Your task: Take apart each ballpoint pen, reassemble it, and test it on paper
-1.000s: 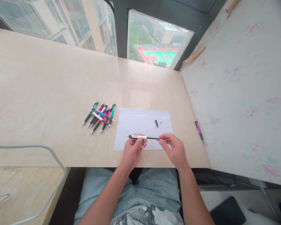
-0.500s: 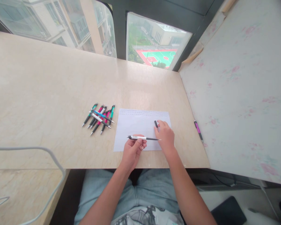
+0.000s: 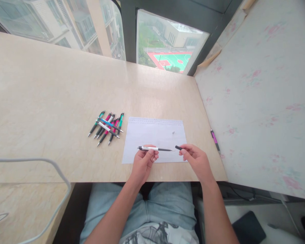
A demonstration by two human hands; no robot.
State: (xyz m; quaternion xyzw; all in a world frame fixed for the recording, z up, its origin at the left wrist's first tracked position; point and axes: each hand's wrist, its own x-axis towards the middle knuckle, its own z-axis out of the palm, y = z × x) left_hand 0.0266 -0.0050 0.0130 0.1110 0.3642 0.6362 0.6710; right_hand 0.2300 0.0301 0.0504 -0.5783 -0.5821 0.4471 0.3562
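My left hand (image 3: 145, 162) is closed around a white and black pen (image 3: 162, 149), which lies level with its thin tip pointing right. Just right of that tip, my right hand (image 3: 195, 158) pinches a short black rubber grip sleeve (image 3: 178, 147); a small gap separates the two. Beneath both hands lies a sheet of white paper (image 3: 138, 135) with rows of handwriting along its top. A tiny silvery piece (image 3: 173, 133), perhaps the pen's tip cone, rests on the paper's upper right.
A heap of several pens (image 3: 106, 128) in teal, pink, white and blue sits left of the paper. One purple pen (image 3: 215, 140) lies against the flowered wall (image 3: 254, 101). A grey cable (image 3: 51, 162) curves across the desk's left side.
My right hand has lifted the black sleeve off the paper and moved it right and nearer, in line with the pen. The tiny silvery piece now shows. My left hand stays put.
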